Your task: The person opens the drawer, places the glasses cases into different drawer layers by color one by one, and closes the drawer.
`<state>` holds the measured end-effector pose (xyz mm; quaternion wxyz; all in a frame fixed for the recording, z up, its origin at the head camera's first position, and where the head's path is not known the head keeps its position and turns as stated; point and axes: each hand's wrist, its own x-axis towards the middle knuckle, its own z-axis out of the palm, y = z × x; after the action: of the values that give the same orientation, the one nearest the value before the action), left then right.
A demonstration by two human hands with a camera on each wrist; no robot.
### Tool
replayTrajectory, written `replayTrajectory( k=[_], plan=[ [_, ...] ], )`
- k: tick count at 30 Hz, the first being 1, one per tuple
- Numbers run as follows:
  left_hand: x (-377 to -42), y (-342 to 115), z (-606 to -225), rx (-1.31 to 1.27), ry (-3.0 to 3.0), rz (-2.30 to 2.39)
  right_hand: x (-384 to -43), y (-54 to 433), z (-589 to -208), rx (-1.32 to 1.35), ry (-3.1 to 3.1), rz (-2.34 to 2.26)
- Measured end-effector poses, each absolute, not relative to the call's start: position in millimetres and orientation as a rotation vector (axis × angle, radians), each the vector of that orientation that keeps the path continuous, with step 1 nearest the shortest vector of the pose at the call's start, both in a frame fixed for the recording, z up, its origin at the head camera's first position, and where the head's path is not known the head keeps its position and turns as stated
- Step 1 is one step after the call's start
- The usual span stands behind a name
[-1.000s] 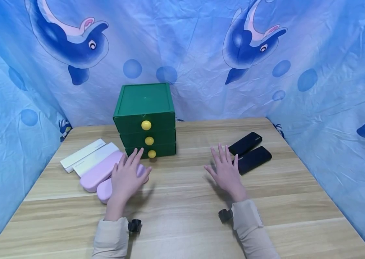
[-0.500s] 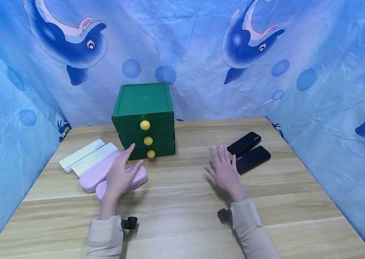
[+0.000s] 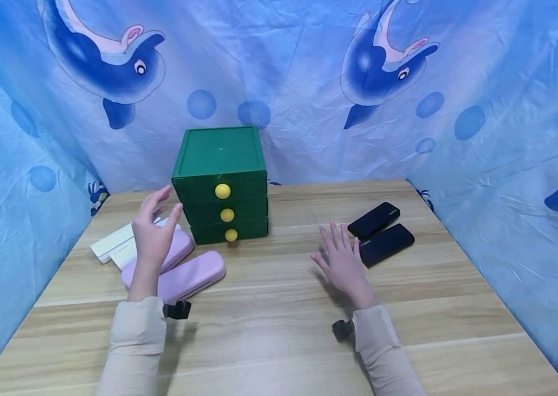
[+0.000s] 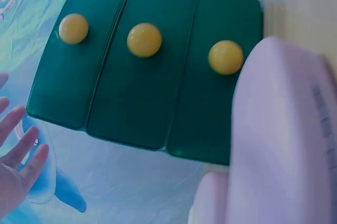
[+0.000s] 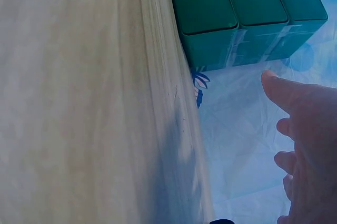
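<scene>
My left hand (image 3: 152, 236) is held over the left side of the table, thumb apart from the fingers and nothing in its grasp. Beneath and beside it lie two pink oblong cases, the front one (image 3: 197, 275) in plain sight and the rear one (image 3: 182, 245) partly covered by the hand. Two white oblong boxes (image 3: 112, 239) lie behind them, also partly hidden. With fingers spread, my right hand (image 3: 343, 267) is low over the table's right half, close to two black oblong cases (image 3: 388, 245). It holds nothing.
A green cabinet (image 3: 220, 151) with three shut drawers and yellow knobs stands at the back, left of centre. The wooden table (image 3: 279, 330) ends at a blue dolphin-print curtain (image 3: 298, 110) behind and on both sides.
My left hand has moved left and up from the pink cases towards the white boxes, uncovering most of the front pink case. My right hand has stayed almost where it was.
</scene>
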<state>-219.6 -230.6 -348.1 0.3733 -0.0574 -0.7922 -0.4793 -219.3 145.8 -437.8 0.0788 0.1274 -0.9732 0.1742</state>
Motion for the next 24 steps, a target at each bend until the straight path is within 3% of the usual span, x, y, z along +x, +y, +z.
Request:
replayTrajectory(
  k=[10, 24],
  plan=[
    [-252, -246, -323, -0.148, -2.129, -1.335, -219, 146, -437, 0.388, -2.925, 0.554],
    [-278, -261, -318, -0.181, -2.356, -1.508, -221, 144, -438, 0.419, -2.917, 0.582]
  ],
)
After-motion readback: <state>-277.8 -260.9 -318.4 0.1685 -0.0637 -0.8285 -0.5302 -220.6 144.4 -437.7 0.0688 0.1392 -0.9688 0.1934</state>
